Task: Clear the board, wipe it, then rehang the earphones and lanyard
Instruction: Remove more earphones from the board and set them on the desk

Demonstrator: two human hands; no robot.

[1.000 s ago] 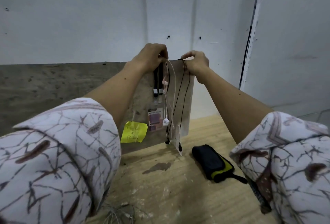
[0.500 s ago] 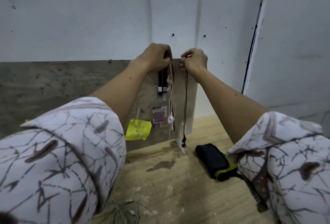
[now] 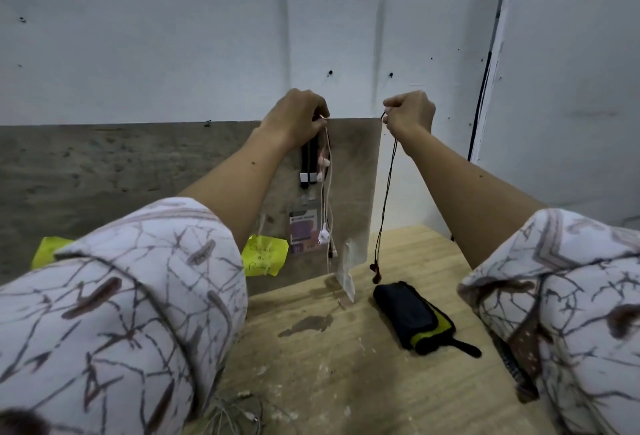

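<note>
Two bare forearms reached forward and up to the board's (image 3: 356,171) top edge. Left hand (image 3: 298,115) sat at that edge, fingers curled and clamped on the tops of the white earphones (image 3: 325,232) and black lanyard (image 3: 306,166), which hung flat against the board with a badge (image 3: 302,230) below. Right hand (image 3: 410,112) was held just off the board's right corner, fingers pinched together on the black earphones (image 3: 386,192); their cord dangled free, buds just above the table (image 3: 311,348), near a black-and-yellow pouch (image 3: 412,316). A yellow sticky note (image 3: 265,254) sat low on the board.
</note>
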